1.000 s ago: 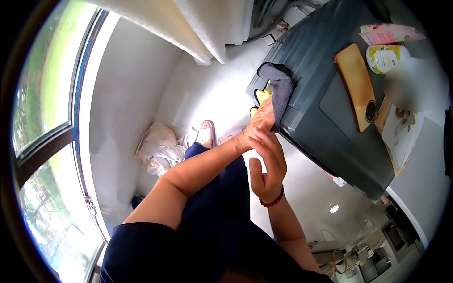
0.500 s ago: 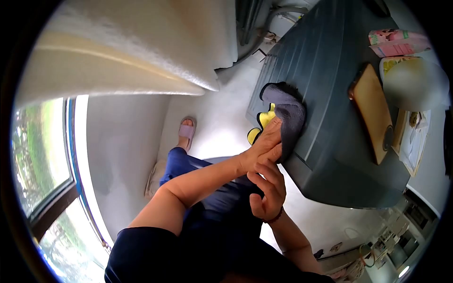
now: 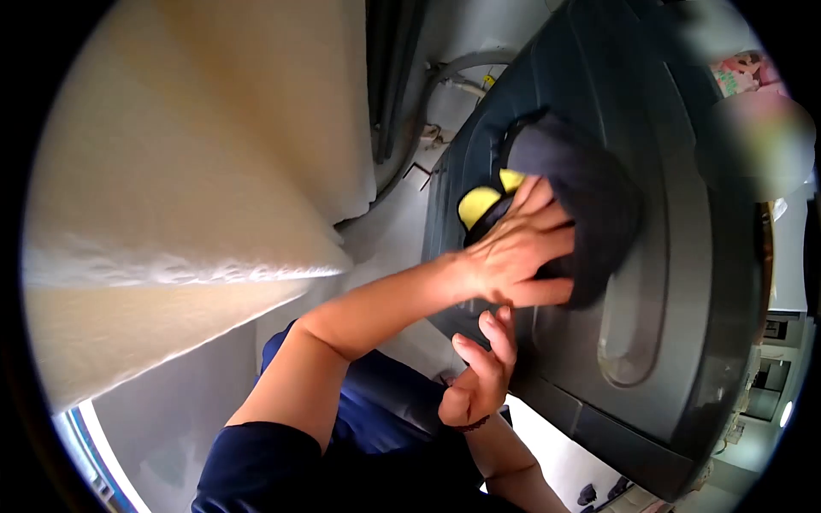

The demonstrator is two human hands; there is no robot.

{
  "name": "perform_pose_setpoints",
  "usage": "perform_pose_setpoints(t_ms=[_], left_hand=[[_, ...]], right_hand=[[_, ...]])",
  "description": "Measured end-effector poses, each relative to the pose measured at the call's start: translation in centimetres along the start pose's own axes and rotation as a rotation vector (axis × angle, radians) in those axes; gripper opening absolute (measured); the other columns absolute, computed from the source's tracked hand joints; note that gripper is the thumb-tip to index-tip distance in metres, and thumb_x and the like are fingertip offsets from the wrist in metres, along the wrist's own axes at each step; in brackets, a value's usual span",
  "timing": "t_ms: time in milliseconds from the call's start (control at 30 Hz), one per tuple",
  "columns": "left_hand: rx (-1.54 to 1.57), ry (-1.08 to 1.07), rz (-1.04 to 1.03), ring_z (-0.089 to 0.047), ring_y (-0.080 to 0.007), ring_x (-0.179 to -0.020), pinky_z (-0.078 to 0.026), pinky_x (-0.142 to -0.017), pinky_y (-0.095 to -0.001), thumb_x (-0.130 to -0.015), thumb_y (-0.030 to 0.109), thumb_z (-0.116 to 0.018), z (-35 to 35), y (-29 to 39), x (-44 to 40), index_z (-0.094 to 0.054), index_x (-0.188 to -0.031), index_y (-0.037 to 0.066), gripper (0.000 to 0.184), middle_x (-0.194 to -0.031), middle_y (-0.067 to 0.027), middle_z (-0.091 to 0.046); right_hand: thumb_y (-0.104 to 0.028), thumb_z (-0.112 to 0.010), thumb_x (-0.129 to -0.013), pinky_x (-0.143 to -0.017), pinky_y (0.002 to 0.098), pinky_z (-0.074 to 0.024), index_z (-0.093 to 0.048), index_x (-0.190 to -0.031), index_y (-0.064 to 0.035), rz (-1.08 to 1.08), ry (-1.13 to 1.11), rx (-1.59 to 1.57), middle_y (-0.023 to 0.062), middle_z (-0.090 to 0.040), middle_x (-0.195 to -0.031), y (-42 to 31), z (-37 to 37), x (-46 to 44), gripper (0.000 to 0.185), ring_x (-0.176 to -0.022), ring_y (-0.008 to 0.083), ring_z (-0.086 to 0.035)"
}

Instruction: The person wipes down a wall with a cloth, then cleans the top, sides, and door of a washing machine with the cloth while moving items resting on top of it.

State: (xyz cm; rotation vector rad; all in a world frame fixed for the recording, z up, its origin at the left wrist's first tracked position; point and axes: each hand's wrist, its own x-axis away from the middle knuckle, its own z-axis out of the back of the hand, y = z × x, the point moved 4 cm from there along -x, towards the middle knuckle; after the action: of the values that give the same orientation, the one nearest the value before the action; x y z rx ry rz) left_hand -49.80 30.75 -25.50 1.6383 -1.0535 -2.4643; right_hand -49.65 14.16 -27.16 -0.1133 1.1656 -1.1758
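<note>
My left hand (image 3: 522,248) rests on a grey cloth with yellow parts and black edging (image 3: 594,201). Its fingers are spread, and their tips go under a fold of the cloth. Under the cloth lies the ridged, dark grey surface of a large box-like unit (image 3: 564,376), which has a long rounded recess to the right of the cloth. Close below my left hand is my right hand (image 3: 483,368), holding nothing, palm partly turned up and fingers apart. A dark bead bracelet (image 3: 477,424) circles the right wrist.
A cream curtain (image 3: 197,171) hangs at the left. Behind the unit, a grey hose (image 3: 419,120) runs along the wall. A pink packet (image 3: 742,73) shows at the upper right, partly blurred over. White floor (image 3: 556,436) shows below the unit.
My left hand has moved right and a little up with the cloth, from the unit's near side further onto its surface. My right hand has dropped slightly. The view has shifted closer to the unit.
</note>
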Motion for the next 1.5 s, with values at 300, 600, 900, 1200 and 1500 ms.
perform_pose_setpoints(t_ms=[300,600,900,1200,1500], left_hand=[[-0.122,0.355,0.015,-0.049,-0.0418,-0.107,-0.040,-0.092,-0.0485,-0.090,0.023,-0.049,2.2,-13.0,-6.2,-0.054,-0.107,0.000,0.029,-0.111,-0.0216,-0.055],[-0.055,0.203,0.241,-0.044,-0.0396,-0.106,-0.034,-0.098,-0.0465,-0.094,0.013,-0.046,-1.0,-18.1,3.7,-0.050,-0.105,-0.002,0.019,-0.107,-0.0215,-0.047],[0.108,0.212,0.031,-0.044,-0.0377,-0.127,-0.033,-0.108,-0.0408,-0.100,0.030,-0.044,4.2,-9.6,-7.3,-0.044,-0.137,0.002,0.046,-0.136,-0.0186,-0.048],[0.088,0.125,-0.145,-0.048,-0.0310,-0.072,-0.034,-0.081,-0.0433,-0.077,0.017,-0.066,-0.8,2.0,-1.3,-0.052,-0.065,0.007,0.021,-0.072,-0.0102,-0.050],[0.030,0.081,-0.295,-0.063,-0.0282,-0.068,-0.049,-0.075,-0.0373,-0.083,0.016,-0.069,0.0,5.8,-1.0,-0.073,-0.083,0.004,0.013,-0.093,-0.0168,-0.067]], right_hand=[[-0.042,-0.048,-0.097,-0.114,0.0523,-0.0282,-0.061,-0.123,0.0046,0.113,0.296,0.167,0.0270,-0.049,-0.140,3.6,-3.7,1.7,0.055,-0.132,0.0424,-0.045],[-0.031,-0.049,-0.096,-0.114,0.0507,-0.0282,-0.054,-0.132,0.0058,-0.006,0.257,0.176,0.0264,-0.046,-0.144,4.2,-4.9,-1.9,0.052,-0.135,0.0415,-0.043],[-0.021,-0.053,-0.096,-0.112,0.0440,-0.0323,-0.052,-0.133,0.0077,-0.021,0.279,0.044,0.0262,-0.043,-0.146,2.7,-4.2,-1.9,0.047,-0.135,0.0387,-0.042],[-0.013,-0.046,-0.091,-0.094,0.0424,-0.0480,-0.068,-0.102,0.0060,0.132,0.475,-0.131,0.0214,-0.066,-0.112,-0.2,-1.8,0.9,0.031,-0.105,0.0342,-0.063],[-0.036,-0.042,-0.102,-0.078,0.0379,-0.0552,-0.068,-0.097,0.0015,0.410,0.494,-0.011,0.0166,-0.066,-0.104,-4.7,-1.0,1.4,0.046,-0.091,0.0314,-0.064]])
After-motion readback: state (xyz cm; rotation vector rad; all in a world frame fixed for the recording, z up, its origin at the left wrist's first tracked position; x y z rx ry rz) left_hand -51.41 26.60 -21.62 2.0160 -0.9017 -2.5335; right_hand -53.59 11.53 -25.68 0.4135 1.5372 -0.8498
